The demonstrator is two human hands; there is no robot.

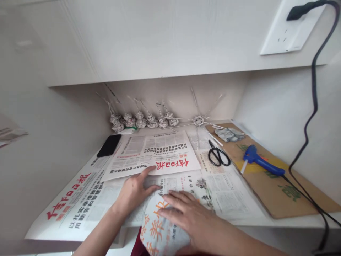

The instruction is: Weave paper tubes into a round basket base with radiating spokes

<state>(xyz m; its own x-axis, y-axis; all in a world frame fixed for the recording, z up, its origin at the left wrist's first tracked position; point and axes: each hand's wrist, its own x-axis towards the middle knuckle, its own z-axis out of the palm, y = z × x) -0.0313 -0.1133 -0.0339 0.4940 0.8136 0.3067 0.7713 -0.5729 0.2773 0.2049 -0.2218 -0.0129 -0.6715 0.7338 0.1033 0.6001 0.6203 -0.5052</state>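
My left hand (134, 190) rests on the newspapers, its index finger and thumb stretched apart. The index fingertip touches the near edge of a newspaper sheet (165, 145) with a red title, lying upside down to me. My right hand (188, 217) grips a piece of newspaper (157, 227) with orange lettering, fingers over its top and thumb lower down. This piece hangs over the table's front edge, above my lap. Beyond my hands lie black-handled scissors (218, 157), slightly open.
Several woven paper gourd shapes (151, 121) line the back wall, beside a woven paper piece with spread strips (198, 121). A black phone (109, 145) lies left. On cardboard (271, 199) at right are a blue glue gun (263, 161) and crumpled grey material (229, 134). A black cord (315, 92) hangs right.
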